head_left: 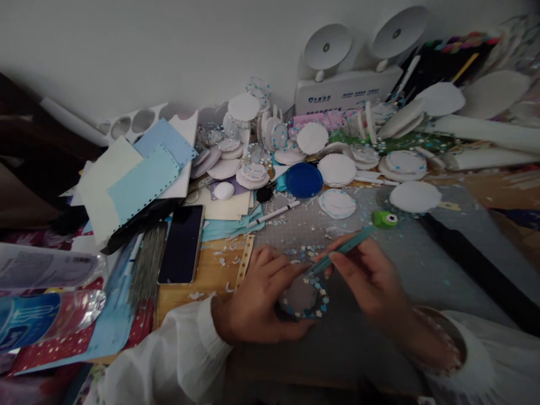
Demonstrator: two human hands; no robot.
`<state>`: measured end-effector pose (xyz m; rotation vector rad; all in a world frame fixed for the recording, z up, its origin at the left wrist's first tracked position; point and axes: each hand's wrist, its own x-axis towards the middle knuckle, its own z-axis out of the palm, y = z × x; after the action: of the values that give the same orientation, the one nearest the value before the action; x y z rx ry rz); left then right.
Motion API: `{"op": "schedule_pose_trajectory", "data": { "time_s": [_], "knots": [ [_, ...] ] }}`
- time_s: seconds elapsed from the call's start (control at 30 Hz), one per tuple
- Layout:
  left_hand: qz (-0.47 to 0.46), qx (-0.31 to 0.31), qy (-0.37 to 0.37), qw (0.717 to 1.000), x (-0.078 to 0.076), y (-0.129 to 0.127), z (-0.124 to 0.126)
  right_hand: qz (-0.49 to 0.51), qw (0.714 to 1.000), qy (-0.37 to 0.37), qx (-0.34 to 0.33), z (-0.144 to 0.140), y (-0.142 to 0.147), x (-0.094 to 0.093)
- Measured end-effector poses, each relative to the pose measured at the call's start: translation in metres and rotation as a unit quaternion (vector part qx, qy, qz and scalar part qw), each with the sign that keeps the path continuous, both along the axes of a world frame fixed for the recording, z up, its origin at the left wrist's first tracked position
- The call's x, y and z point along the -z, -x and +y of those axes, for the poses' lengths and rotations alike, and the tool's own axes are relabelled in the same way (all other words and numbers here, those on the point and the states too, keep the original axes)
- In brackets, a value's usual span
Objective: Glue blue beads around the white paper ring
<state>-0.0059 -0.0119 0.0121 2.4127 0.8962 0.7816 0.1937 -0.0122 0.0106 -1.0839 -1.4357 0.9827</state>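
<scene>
Cluttered on every side, a grey cutting mat (379,281) covers the near part of the wooden desk. Closest to the camera, the left hand (257,301) lies curled with its fingers closed around the edge of a small round disc (301,295), pinning it flat to the mat. 1 ring of tiny blue and white paper bits runs along the disc's rim. The right hand (367,281) pinches teal tweezers (341,250) between thumb and forefinger, their tip down at the disc's upper edge, beside the left fingertips. To place such bits well, I judge the disc should stay pressed flat and the tweezer tip should come in low and steady. Just beyond lie loose paper scraps, a green punch (385,219), a white pen (273,214) and a dark phone (182,243). Farther back sit a blue lid (304,180) and heaps of finished white discs (337,169) against the wall.
</scene>
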Motion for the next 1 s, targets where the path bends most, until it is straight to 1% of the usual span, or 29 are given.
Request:
{"op": "schedule_pose_trajectory", "data": {
  "time_s": [0.07,0.13,0.3,0.47,0.6,0.7,0.8,0.9,1.0],
  "knots": [
    [0.002,0.001,-0.001,1.000,-0.001,0.000,0.000,0.019,0.999,0.038,0.005,0.000,0.001,-0.002],
    [0.004,0.002,-0.001,1.000,-0.001,0.000,0.000,0.035,0.998,0.061,0.005,-0.001,0.003,-0.004],
    [0.006,0.000,0.003,1.000,-0.001,0.000,0.000,0.037,0.997,0.063,0.008,-0.003,0.004,-0.005],
    [0.004,-0.001,-0.006,1.000,0.001,0.000,-0.001,0.059,0.996,0.056,0.035,-0.002,0.002,-0.004],
    [0.006,0.004,-0.008,1.000,0.000,0.001,0.000,0.056,0.997,0.058,0.018,-0.002,0.002,-0.003],
    [0.006,0.004,0.006,1.000,-0.001,0.002,0.000,0.068,0.996,0.062,0.013,-0.001,0.002,-0.002],
    [0.019,-0.010,0.027,0.999,0.000,0.002,0.001,0.131,0.987,0.089,0.030,0.004,-0.003,0.001],
    [0.044,-0.034,0.035,0.998,0.001,0.001,0.003,0.229,0.963,0.139,0.031,0.014,-0.008,0.005],
    [0.065,-0.045,0.020,0.997,-0.005,0.006,0.007,0.283,0.946,0.153,0.028,0.024,-0.010,0.007]
  ]
}}
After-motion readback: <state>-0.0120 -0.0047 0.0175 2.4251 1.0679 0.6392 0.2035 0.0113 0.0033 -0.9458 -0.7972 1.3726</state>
